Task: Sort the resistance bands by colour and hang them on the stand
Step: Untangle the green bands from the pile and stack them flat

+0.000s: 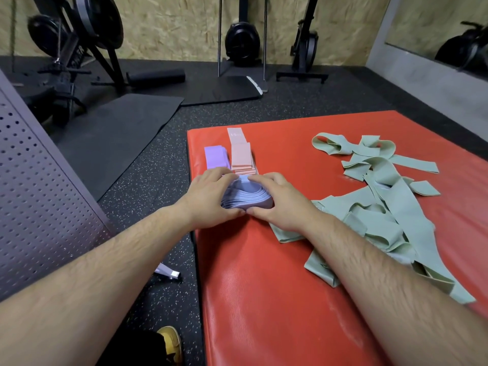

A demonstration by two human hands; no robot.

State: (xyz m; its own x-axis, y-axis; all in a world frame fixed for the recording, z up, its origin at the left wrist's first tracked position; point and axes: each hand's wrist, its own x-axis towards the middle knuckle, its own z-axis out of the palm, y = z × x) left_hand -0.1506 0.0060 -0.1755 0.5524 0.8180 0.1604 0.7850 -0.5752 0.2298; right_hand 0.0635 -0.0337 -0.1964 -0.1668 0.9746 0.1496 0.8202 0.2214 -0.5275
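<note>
The left hand [208,196] and right hand [280,204] squeeze the blue bands [247,195] on the red mat [264,286]; the pile may spring apart.

Both arms are bare from the bottom corners of the view up to the wrists. The left forearm [111,260] and the right forearm [369,260] are thickly haired along their upper sides, and the hair thins toward the wrists. The left hand [208,196] and the right hand [280,202] are broad, with short, sturdy fingers. Lower down, just off the left edge of the red mat [264,299], one foot wears a mustard-yellow shoe [171,339] with a rounded toe and a darker rim along the sole. Beside it a black garment [132,350] covers the leg; its cut is too dark to make out.
</note>
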